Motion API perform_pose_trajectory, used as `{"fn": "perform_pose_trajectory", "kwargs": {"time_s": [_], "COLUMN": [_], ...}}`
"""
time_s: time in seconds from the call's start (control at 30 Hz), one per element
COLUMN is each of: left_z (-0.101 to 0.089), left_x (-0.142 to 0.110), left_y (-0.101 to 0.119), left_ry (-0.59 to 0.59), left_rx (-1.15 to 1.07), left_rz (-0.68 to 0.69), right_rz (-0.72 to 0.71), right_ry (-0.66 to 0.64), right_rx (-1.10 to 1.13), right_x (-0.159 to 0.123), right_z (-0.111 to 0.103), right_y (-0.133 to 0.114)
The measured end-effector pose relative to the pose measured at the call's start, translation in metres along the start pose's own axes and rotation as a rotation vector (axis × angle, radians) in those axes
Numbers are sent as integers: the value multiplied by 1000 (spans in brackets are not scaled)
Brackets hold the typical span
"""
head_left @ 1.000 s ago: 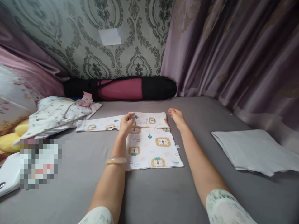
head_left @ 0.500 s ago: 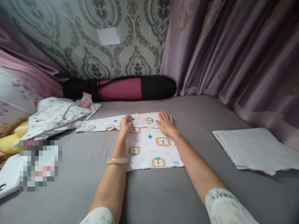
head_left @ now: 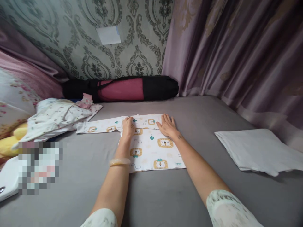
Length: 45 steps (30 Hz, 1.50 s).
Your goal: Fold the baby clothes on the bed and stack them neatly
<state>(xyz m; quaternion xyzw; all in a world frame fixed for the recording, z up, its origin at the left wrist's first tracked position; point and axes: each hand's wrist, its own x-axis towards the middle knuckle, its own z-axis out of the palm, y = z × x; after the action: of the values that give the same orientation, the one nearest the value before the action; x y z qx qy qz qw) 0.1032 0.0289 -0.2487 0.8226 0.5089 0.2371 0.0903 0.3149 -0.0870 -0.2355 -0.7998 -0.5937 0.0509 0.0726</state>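
Observation:
A white long-sleeved shirt [head_left: 153, 153] printed with tan lion faces and green leaves lies flat on the grey sheet. One sleeve stretches out to the left, and a strip of the cloth is folded across the top of the body. My left hand [head_left: 128, 126] is closed at this folded strip, its fingers curled on the cloth near the base of the left sleeve. Flat on the upper right corner of the shirt rests my right hand [head_left: 167, 126], fingers spread. A pale bangle [head_left: 120, 162] circles my left forearm.
Folded white cloth [head_left: 258, 151] lies at the right. Rumpled printed clothes [head_left: 59, 113] and a yellow plush-looking thing [head_left: 11, 140] are heaped at the left, above a white object [head_left: 9, 176] and a blurred-out patch. A black and maroon long bag [head_left: 120, 89] lies against the wall.
My left hand has shifted slightly right along the folded strip, and its fingers are more curled. My right hand stays flat on the corner of the shirt.

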Motion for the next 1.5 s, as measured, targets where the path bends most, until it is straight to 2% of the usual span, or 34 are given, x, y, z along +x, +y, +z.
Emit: {"fn": "perform_pose_trajectory", "kwargs": {"time_s": [0.17, 0.27, 0.37, 0.43, 0.53, 0.63, 0.8, 0.93, 1.1, 1.33, 1.5], "left_z": [1, -7, -17, -20, -15, -3, 12, 18, 17, 15, 14], "left_x": [-1, -5, -9, -11, -13, -16, -15, -14, -18, -16, -16], "left_y": [3, 9, 23, 39, 63, 75, 63, 52, 46, 42, 38], "left_ry": [-25, -50, -30, -27, -78, -173, -217, -232, -175, -185, -186], "left_rx": [67, 113, 167, 165, 96, 42, 35, 78, 135, 129, 123], "left_rz": [-47, -116, -161, -93, 102, 148, 10, -5, -13, -117, -137], "right_rz": [39, 45, 63, 39, -124, -288, -302, -271, -162, 8, 80], "right_ry": [6, -24, -98, -76, -3, -60, -83, -87, -40, -26, -26], "right_rx": [9, 8, -18, -46, -62, -82, -40, 2, 13, -6, -37], "right_x": [0, 1, 5, 8, 9, 10, 13, 13, 14, 12, 11], "right_z": [1, -2, -9, -15, -18, -10, 4, 6, 9, 8, 4], "right_y": [-1, 1, -3, -11, -33, -52, -60, -57, -54, -42, -29]}}
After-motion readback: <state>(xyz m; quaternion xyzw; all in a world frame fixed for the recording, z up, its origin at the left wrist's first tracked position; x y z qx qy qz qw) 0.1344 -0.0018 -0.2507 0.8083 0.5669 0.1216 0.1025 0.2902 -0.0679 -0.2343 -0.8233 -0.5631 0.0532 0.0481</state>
